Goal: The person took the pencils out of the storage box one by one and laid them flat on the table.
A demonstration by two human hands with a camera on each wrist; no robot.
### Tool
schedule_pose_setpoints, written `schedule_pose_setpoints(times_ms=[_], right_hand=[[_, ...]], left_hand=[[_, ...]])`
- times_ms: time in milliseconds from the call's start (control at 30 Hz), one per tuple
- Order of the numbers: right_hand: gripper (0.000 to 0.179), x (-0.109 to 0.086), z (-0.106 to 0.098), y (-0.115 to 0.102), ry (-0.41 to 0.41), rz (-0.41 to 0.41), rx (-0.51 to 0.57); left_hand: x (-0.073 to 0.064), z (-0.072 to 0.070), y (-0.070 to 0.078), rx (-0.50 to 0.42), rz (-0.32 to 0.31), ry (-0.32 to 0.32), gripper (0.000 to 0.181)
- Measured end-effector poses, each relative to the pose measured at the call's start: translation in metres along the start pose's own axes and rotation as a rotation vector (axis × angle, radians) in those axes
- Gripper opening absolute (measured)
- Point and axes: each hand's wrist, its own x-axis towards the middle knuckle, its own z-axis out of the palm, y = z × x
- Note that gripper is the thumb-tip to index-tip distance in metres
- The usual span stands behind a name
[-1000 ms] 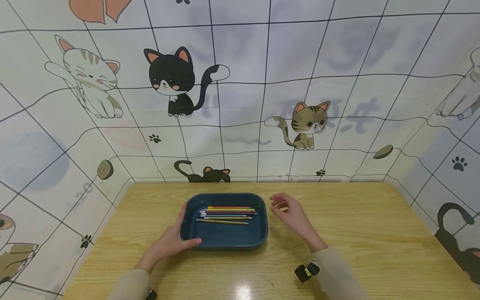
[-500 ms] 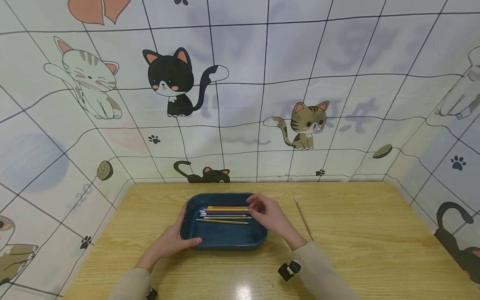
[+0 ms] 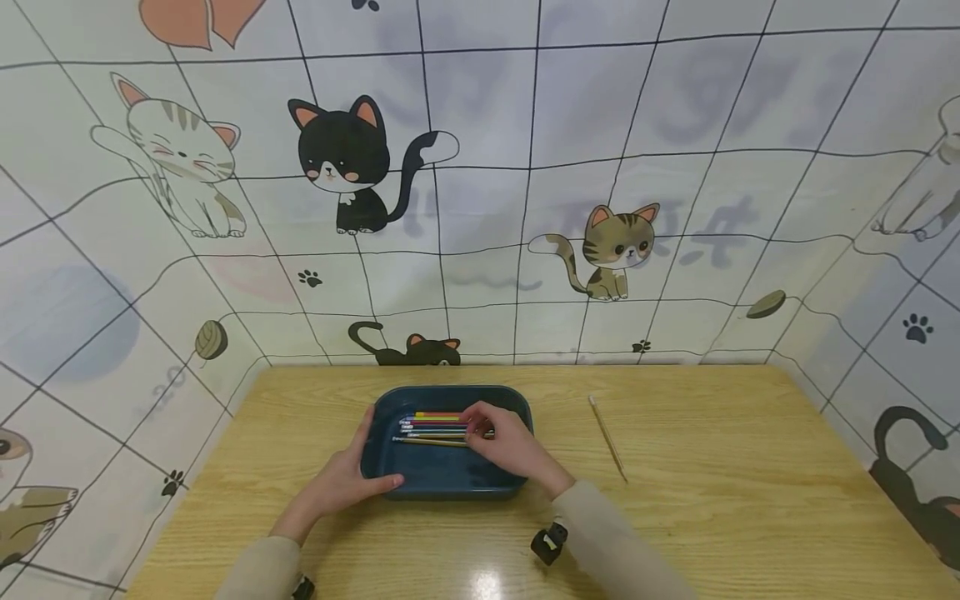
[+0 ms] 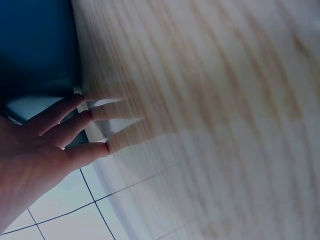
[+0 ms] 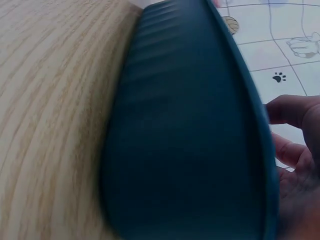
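Note:
A dark blue tray (image 3: 420, 483) holds several pencils (image 3: 431, 442) lying side by side, some with yellow, orange and red barrels and white eraser ends. My left hand (image 3: 341, 479) grips the tray's near left corner, its thumb on the front rim and its fingers along the left side. In the left wrist view those fingers (image 4: 75, 122) reach down to the table. My right hand (image 3: 506, 437) is over the pencils' right ends, thumb and forefinger apart around them. The tray wall hides part of its fingers in the right wrist view. No lifted pencil shows.
A single pencil (image 3: 607, 437) lies on the wooden table (image 3: 712, 483), right of the tray. A wall covering (image 3: 480, 208) with cartoon cats and grid lines stands behind and at both sides.
My right hand has moved left from beside the tray to over the pencils. The single pencil on the table has come into view from under that hand. My left hand and the tray stay put.

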Motion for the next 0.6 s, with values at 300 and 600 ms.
schedule_pose_setpoints(times_ms=[300,600], right_hand=[[0.019,0.014,0.011,0.002,-0.061,0.039,-0.050],[0.018,0.025,0.021,0.008,-0.123,0.074,-0.088]], left_hand=[[0.002,-0.001,-0.001,0.001,-0.002,-0.004,0.116],[0.004,0.000,-0.003,0.002,-0.010,0.005,0.117]])
